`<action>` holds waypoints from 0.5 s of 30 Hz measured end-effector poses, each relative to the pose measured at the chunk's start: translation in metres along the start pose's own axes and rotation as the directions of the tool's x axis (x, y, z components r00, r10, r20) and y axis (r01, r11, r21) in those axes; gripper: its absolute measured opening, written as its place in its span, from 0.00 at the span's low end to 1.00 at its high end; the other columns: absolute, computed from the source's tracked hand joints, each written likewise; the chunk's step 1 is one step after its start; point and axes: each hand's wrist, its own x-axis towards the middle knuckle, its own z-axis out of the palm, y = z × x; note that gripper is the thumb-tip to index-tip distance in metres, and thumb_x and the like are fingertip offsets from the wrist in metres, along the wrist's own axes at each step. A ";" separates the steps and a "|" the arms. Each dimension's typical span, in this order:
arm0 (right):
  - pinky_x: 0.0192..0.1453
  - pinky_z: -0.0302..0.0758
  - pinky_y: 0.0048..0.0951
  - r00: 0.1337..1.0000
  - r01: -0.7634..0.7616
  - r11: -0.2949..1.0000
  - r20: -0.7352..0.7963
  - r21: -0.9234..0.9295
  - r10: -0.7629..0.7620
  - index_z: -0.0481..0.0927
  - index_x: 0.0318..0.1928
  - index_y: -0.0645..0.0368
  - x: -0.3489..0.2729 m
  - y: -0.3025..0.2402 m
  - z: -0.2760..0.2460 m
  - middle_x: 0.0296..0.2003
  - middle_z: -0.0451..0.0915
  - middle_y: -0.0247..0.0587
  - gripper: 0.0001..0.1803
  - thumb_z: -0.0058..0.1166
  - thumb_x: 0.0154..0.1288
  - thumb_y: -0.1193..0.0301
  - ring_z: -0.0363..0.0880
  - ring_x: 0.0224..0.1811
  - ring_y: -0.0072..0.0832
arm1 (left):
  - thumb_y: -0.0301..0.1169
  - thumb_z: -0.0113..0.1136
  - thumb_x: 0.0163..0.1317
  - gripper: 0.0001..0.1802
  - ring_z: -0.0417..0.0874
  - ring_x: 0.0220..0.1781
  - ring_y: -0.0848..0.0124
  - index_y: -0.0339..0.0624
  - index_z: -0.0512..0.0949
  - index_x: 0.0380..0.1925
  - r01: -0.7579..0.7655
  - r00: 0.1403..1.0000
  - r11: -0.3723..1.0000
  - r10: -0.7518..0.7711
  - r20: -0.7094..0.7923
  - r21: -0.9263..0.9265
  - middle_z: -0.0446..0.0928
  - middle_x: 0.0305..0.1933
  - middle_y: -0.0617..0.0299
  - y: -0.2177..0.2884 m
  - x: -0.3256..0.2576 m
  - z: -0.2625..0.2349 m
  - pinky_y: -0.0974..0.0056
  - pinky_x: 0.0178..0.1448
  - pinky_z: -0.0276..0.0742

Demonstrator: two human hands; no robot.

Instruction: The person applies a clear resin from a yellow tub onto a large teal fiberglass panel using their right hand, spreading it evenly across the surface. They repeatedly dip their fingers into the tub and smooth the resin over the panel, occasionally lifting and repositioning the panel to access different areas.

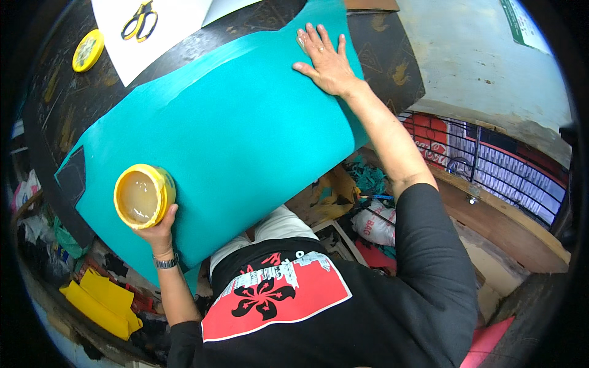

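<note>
Head view: a dark, brown-smeared worktop [67, 104] is lying under a broad teal sheet [233, 141], which is spreading from far right to near left and overhanging the near edge. A pale, shiny smear [205, 73] is running along the sheet's far side. Beyond it, a white sheet [169, 37] is lying at the far left. The right hand [328, 64] is pressing on the teal sheet's far right part, fingers spread, gripping nothing. At near left, the left hand [158, 234] is gripping a yellow-rimmed jar [164, 190] of cloudy paste [138, 199], its mouth facing up. Black-and-yellow scissors [142, 15] are resting on the white sheet; a yellow lid [88, 51] is lying just left of it.
</note>
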 end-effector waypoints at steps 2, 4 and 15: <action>0.80 0.26 0.60 0.997 0.045 0.998 0.061 -0.046 -0.042 0.44 0.78 0.40 0.003 -0.015 -0.005 0.79 0.38 0.34 0.46 0.29 0.68 0.31 0.30 0.81 0.34 | 0.29 0.83 0.40 0.47 0.80 0.53 0.65 0.32 0.67 0.61 -0.120 0.989 0.991 0.125 -0.083 0.055 0.77 0.54 0.56 -0.006 -0.010 -0.026 0.58 0.59 0.77; 0.80 0.26 0.59 0.990 0.114 0.992 0.083 -0.047 -0.110 0.43 0.78 0.39 0.007 -0.031 -0.007 0.79 0.38 0.33 0.46 0.30 0.67 0.31 0.31 0.81 0.33 | 0.30 0.83 0.40 0.50 0.80 0.53 0.64 0.32 0.64 0.63 -0.089 0.994 0.984 0.098 -0.054 0.154 0.76 0.55 0.55 -0.013 -0.016 -0.050 0.59 0.59 0.77; 0.79 0.28 0.61 0.994 0.104 0.995 0.034 0.005 -0.105 0.43 0.78 0.47 0.006 -0.129 -0.007 0.79 0.39 0.41 0.49 0.33 0.67 0.32 0.32 0.81 0.35 | 0.38 0.85 0.36 0.65 0.69 0.68 0.57 0.38 0.51 0.72 -0.189 0.981 0.963 0.194 -0.006 0.193 0.62 0.70 0.50 -0.026 -0.034 -0.080 0.52 0.71 0.69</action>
